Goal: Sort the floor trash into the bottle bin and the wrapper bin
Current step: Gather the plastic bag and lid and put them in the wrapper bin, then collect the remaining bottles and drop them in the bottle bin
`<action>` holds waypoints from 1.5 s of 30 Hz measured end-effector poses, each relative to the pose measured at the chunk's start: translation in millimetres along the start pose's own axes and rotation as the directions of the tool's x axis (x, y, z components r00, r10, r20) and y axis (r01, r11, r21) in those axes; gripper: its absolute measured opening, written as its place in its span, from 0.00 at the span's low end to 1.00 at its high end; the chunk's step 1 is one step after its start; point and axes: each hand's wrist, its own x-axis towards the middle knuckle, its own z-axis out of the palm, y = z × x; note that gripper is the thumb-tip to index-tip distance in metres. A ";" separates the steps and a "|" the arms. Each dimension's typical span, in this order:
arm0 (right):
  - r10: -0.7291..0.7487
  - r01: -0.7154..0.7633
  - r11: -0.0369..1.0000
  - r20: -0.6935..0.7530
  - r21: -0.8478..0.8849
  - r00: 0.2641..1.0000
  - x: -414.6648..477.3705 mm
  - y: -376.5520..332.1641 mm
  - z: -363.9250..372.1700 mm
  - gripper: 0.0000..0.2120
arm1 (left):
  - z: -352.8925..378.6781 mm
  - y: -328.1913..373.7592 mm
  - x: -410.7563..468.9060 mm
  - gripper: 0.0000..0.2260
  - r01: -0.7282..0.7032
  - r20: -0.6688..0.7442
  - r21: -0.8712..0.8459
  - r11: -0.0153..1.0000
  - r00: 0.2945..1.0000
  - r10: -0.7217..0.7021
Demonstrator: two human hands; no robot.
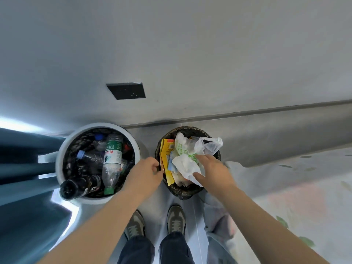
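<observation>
1. While the right hand (pixel 211 168) presses open fingers on the white plastic bag (pixel 187 166), the bag tops the wrapper bin (pixel 182 195).
2. Left hand (pixel 146 172) grips that bin's rim.
3. Looks light, springy; best held by a fold under the palm.

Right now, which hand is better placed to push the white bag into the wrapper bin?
Right. The right hand lies on the white bag inside the wrapper bin; the left hand is at its rim.
</observation>
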 end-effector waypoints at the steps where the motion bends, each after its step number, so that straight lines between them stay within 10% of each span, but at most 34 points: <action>1: -0.018 0.018 0.999 -0.004 -0.035 1.000 -10.4 -6.1 -13.1 0.25 | -10.4 5.4 -10.9 0.13 -0.031 0.006 0.054 0.998 1.000 0.031; 10: -0.175 0.161 0.964 -0.050 -0.214 0.983 -124.8 -83.4 -158.2 0.24 | -126.9 71.9 -145.1 0.15 -0.183 0.005 0.358 0.916 0.981 0.194; 22: -0.339 0.261 0.900 -0.184 -0.349 0.923 -282.6 -203.1 -324.9 0.21 | -269.6 118.4 -331.6 0.14 -0.267 -0.254 0.296 0.917 0.903 0.345; 45: -0.867 0.650 0.492 -0.260 -0.579 0.425 -418.6 -462.4 -477.8 0.19 | -473.3 105.7 -563.1 0.16 -0.159 -0.847 0.200 0.967 0.468 0.252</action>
